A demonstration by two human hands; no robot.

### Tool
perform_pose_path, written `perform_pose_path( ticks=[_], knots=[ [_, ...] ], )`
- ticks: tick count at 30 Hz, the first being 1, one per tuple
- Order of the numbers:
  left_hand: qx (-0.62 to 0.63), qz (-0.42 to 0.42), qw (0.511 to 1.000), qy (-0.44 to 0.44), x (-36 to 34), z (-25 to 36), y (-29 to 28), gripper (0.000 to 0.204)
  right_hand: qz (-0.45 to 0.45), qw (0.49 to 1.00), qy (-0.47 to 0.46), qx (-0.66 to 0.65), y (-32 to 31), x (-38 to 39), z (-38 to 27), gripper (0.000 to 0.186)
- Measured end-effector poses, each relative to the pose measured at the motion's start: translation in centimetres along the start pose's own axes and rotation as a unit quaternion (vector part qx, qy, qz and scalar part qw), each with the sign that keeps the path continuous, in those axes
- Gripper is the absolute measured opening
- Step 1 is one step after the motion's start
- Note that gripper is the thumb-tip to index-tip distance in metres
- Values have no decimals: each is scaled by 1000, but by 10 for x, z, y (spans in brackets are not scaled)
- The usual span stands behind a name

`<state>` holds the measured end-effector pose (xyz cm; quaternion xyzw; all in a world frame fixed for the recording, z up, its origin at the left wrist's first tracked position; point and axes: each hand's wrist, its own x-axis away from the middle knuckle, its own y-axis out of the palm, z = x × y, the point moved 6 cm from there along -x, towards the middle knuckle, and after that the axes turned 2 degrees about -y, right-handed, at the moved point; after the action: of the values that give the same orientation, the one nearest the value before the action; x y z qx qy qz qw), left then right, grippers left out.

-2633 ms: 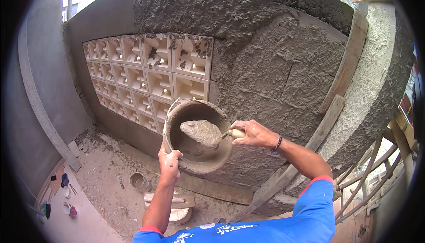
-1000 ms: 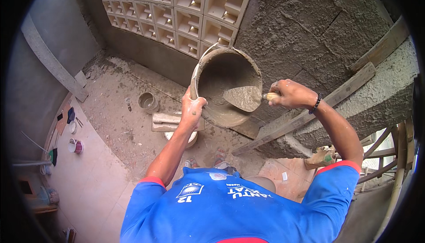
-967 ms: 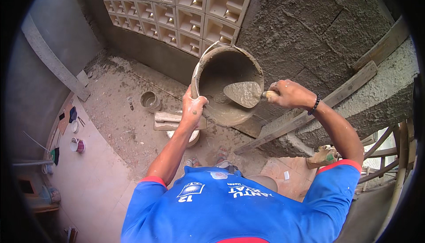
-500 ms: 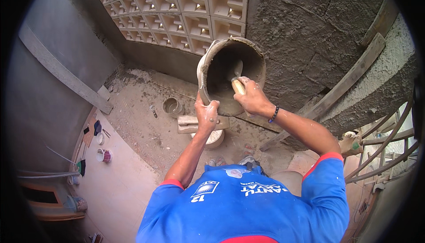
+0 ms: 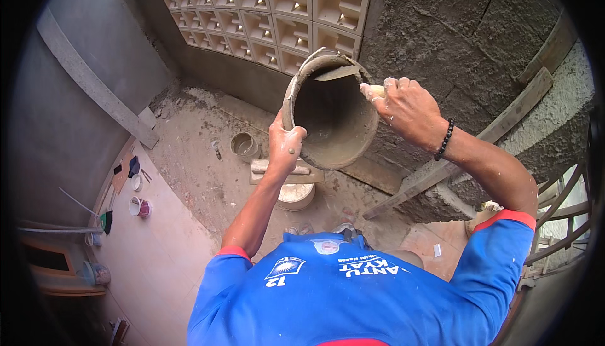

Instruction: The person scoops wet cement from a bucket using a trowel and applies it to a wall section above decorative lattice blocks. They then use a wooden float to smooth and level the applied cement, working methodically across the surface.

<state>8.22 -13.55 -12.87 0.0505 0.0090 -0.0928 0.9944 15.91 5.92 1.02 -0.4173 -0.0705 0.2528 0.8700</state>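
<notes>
My left hand (image 5: 286, 139) grips the left side of a mortar-coated bucket (image 5: 331, 147), which is tilted with its dark inside facing up toward me; wet grey residue coats the interior. My right hand (image 5: 406, 109), a beaded bracelet at its wrist, is closed on the pale wooden handle of a trowel (image 5: 337, 72). The blade lies across the upper part of the bucket's mouth, at or just inside the rim. Below the bucket, a wooden float (image 5: 283, 171) rests on top of a white bucket (image 5: 293, 196) on the dusty floor.
A breeze-block panel (image 5: 283, 12) sits in the wall ahead. Rough render (image 5: 454, 43) and wooden boards (image 5: 491, 128) are at right, with bent poles beyond. A leaning plank (image 5: 94, 78), small pail (image 5: 244, 144), paint tub (image 5: 140, 208) and broom (image 5: 105, 220) are at left.
The mortar heap seen earlier on the trowel is gone. The trowel went deep into the bucket, then moved up to the upper rim as my right hand rose rightward.
</notes>
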Motion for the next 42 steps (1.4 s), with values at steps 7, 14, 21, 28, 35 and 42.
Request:
perform_pose_path(
  ticks=[7,14,21,28,35,42],
  knots=[
    [23,43,996,76,11,-17,33,53,-99,986,44,-124,85,15,-75,44],
    [53,58,996,50,20,-31,38,50,-65,974,107,-187,28,6,-32,33],
    [111,57,990,60,16,-37,39,50,-91,990,45,-102,65,22,-68,26],
    [32,42,997,59,24,-40,32,48,-68,994,72,-51,21,9,-47,28],
    [-21,50,990,132,36,-34,29,64,-125,987,85,-62,42,-21,-35,14],
    [-52,68,975,207,43,-10,26,66,-43,991,114,-57,41,-16,-23,13]
  ],
)
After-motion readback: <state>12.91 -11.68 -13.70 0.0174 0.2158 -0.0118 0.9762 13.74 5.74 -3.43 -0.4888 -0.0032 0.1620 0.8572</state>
